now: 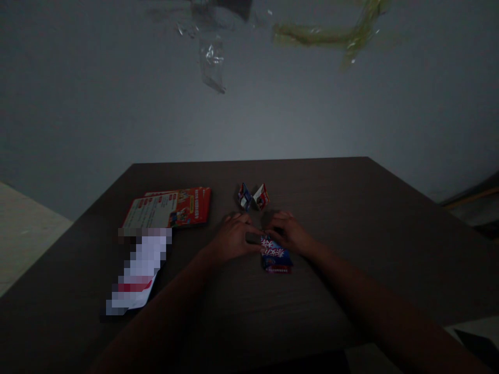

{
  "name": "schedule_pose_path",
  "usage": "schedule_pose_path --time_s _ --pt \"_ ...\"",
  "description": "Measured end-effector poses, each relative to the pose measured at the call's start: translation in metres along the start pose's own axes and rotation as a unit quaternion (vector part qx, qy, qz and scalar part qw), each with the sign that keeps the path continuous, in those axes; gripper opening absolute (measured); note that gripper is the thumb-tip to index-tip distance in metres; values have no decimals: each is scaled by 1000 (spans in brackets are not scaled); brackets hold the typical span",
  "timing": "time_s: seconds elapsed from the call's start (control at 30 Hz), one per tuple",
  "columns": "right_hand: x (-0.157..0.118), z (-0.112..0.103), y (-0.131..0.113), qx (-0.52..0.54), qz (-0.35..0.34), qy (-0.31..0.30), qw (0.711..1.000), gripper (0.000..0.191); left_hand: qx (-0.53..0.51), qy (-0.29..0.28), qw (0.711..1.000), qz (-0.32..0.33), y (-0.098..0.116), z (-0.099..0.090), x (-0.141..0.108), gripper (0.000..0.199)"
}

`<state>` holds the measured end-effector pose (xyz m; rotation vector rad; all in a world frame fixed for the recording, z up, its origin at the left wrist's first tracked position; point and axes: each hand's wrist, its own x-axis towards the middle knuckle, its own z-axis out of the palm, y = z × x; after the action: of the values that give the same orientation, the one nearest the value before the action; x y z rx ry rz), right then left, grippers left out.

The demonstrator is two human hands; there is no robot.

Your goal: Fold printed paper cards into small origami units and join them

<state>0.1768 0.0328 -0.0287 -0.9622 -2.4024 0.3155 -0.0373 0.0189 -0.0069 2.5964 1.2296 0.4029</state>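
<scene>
A blue printed paper [277,253] with white lettering and a red strip along its near edge lies on the table between my hands. My left hand [234,236] is at its left side, thumb and forefinger closing on the paper's edge. Over the upper right part, my right hand [288,232] rests with curled fingers that grip the paper and hide its far edge. Just beyond my hands stands a small folded paper piece [262,196] in red, white and blue, its two flaps raised like a V. Neither hand touches that piece.
A stack of red printed sheets [189,209] lies at the left on the dark wooden table [335,195]. Nearer me is a white and red item [142,265], blurred by pixels. Behind the table rises a grey wall [296,119] with peeling tape [323,35].
</scene>
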Motion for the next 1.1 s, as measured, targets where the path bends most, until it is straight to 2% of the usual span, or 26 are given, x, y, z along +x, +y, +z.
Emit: schedule_pose_path --time_s 0.6,1.1 --pt "-1 1 1 -2 0 2 1000 9 7 -2 1000 -7 5 -3 -5 51" --pt "-1 1 1 -2 6 -1 1000 9 13 -6 1000 -1 12 -5 -13 78"
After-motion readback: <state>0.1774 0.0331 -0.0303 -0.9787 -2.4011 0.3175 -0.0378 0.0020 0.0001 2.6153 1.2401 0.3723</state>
